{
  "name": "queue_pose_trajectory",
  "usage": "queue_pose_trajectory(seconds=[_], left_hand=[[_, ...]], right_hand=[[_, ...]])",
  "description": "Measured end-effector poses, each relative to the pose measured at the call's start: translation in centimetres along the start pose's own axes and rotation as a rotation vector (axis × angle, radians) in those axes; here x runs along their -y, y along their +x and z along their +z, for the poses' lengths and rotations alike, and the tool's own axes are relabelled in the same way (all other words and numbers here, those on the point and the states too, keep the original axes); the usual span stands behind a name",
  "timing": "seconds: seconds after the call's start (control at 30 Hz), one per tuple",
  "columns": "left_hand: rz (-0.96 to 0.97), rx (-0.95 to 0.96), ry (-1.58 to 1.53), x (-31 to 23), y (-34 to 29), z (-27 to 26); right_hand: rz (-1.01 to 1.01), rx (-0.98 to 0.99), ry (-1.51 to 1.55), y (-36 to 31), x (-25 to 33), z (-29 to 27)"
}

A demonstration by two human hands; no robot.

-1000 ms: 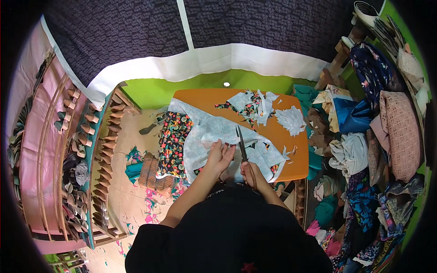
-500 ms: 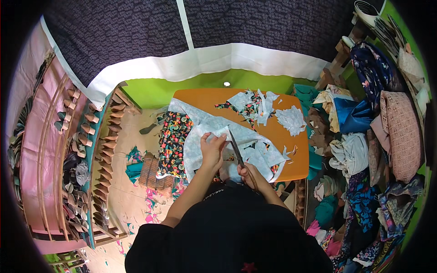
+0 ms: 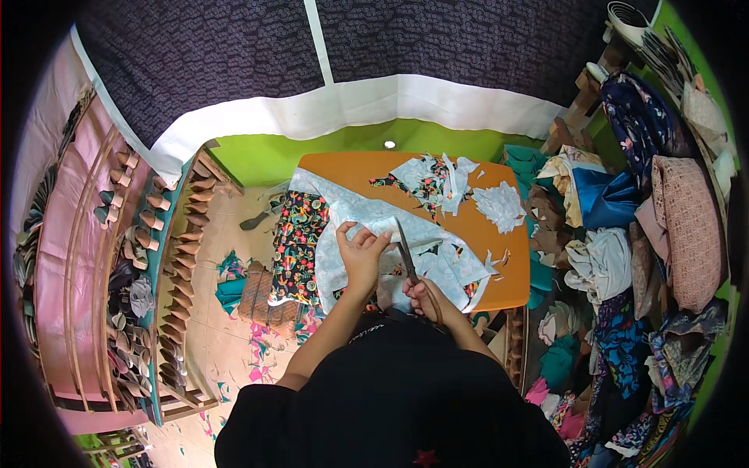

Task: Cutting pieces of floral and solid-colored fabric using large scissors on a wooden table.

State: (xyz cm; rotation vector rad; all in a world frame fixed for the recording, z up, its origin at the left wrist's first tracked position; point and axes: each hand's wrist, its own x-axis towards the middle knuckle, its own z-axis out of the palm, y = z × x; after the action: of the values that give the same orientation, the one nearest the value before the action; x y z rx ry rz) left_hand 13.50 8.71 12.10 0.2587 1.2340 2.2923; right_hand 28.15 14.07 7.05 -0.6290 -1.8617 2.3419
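My right hand is wrapped around the handles of a pair of large dark scissors, whose blades point away from me. Close to the blades, my left hand pinches a pale piece of the fabric between thumb and fingers. This cloth is pale on its back and black with a colourful print on its face. It lies bunched over the near left of an orange table and hangs past its left edge. Whether the blades touch the cloth is hard to make out.
Cut fabric pieces and a crumpled pale piece lie at the table's far side. Wooden racks with shoe lasts stand to the left, and scraps litter the floor. Piled fabrics crowd the right side; a dark curtain hangs beyond.
My left hand has shifted slightly, its fingers spreading a little near the blades. The scissors have moved only a touch, and the blades look closer together.
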Motion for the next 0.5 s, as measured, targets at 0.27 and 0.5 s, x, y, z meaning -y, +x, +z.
queue_pose_trajectory(seconds=[0.27, 0.5], left_hand=[[-0.012, 0.04, 0.076, 0.3, -0.4, -0.3], [-0.007, 0.097, 0.174, 0.1, -0.1, -0.5]], right_hand=[[0.021, -0.018, 0.054, 0.0, 0.6, 0.0], [-0.117, -0.153, -0.229, -0.3, 2.1, 0.5]])
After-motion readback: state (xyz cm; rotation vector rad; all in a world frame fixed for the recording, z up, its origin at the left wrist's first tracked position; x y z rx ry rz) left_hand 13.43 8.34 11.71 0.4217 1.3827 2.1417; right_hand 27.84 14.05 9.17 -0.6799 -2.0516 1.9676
